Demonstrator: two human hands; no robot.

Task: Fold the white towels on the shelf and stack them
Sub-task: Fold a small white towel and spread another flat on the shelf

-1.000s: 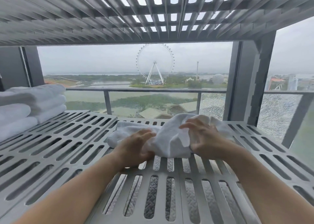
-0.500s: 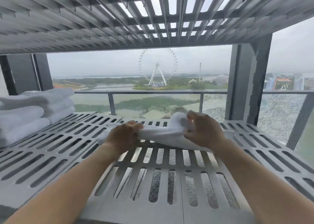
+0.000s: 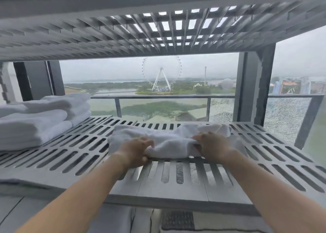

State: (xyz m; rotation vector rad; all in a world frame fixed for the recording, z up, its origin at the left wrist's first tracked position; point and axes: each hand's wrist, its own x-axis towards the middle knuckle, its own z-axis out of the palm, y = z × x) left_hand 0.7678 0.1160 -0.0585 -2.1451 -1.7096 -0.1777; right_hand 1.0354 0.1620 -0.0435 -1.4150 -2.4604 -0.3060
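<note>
The left hand (image 3: 135, 150) and right hand (image 3: 212, 147) each pinch the white towel (image 3: 170, 145), fingers curled round its six-o'clock edge. Folded towels (image 3: 40, 119) lie at nine o'clock.

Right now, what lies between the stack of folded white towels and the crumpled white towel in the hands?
Nothing: in the head view, only bare slotted grey shelf separates the stack of folded white towels from the crumpled white towel.

One wide-angle view, worn on the head, looks forward and slightly down from just in front of the slatted shelf (image 3: 176, 200), a little above its level. The upper shelf (image 3: 123, 43) roofs the frame; straight ahead stand a balcony railing (image 3: 158, 97) and a distant Ferris wheel (image 3: 161, 73).
</note>
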